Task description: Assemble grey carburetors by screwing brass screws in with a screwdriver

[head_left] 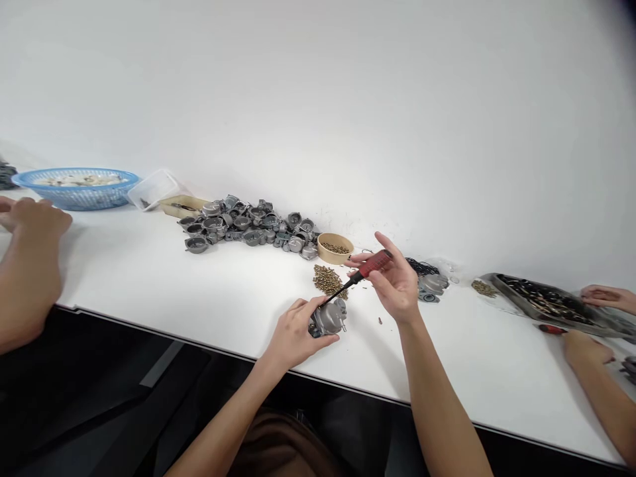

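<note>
My left hand (293,333) is closed around a small grey metal part (330,318) that rests on the white table (199,291). My right hand (395,281) grips a red-handled screwdriver (366,268), whose dark shaft slants down to the left and meets the top of the part. A loose heap of small brass screws (328,279) lies just behind the part. A tan bowl (334,248) with more screws stands behind the heap.
A pile of several grey metal parts (248,226) lies along the wall. A blue basket (77,187) and a clear plastic tub (154,189) stand far left. A metal tray (546,301) sits right. Other people's hands show at left (30,225) and right (606,297).
</note>
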The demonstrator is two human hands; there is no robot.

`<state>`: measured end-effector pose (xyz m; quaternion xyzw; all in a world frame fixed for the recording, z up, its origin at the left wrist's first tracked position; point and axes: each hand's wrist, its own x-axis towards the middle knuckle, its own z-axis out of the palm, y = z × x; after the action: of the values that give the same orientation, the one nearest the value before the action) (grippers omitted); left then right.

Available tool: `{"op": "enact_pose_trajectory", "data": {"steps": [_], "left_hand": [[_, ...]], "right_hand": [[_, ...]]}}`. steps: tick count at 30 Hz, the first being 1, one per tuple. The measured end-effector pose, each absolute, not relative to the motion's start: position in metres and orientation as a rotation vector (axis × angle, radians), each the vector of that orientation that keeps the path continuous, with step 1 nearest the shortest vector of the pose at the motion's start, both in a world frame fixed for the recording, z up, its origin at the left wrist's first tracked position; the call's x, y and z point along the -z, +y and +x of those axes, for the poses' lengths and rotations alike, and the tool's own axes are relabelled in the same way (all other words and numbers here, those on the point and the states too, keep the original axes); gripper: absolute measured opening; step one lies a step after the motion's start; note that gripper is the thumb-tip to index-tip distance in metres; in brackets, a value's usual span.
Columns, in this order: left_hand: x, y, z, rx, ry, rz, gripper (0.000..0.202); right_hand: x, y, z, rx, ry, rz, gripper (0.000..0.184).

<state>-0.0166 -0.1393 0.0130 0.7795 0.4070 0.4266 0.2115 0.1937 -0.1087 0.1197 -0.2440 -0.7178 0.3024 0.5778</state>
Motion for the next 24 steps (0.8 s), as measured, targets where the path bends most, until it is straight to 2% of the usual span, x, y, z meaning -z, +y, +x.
{"op": "enact_pose_trajectory", "data": {"steps": [5,7,10,15,20,24], "left_hand": [[-0.014,-0.140,-0.016,-1.192,1.064,2.250,0.069],[-0.014,-0.140,-0.016,-1.192,1.064,2.254,0.067],[-0.013,-0.139,-0.016,-1.189,1.091,2.225,0.064],[-0.011,-0.137,-0.016,-1.180,1.142,2.157,0.063],[-0.011,-0.137,-0.015,-1.187,1.146,2.117,0.062],[-0.012,-0.139,-0.015,-1.193,1.145,2.122,0.061]], "right_hand": [[-0.112,-0.104,0.187,-0.404,-1.498,-0.726,0.047],[-0.113,-0.106,0.188,-0.446,-1.540,-0.665,0.043],[-0.117,-0.108,0.193,-0.600,-1.621,-0.577,0.047],[-0.119,-0.104,0.201,-0.388,-1.552,-0.718,0.039],[-0.117,-0.103,0.204,-0.597,-1.656,-0.621,0.049],[-0.116,-0.102,0.201,-0.443,-1.571,-0.745,0.044]]}}
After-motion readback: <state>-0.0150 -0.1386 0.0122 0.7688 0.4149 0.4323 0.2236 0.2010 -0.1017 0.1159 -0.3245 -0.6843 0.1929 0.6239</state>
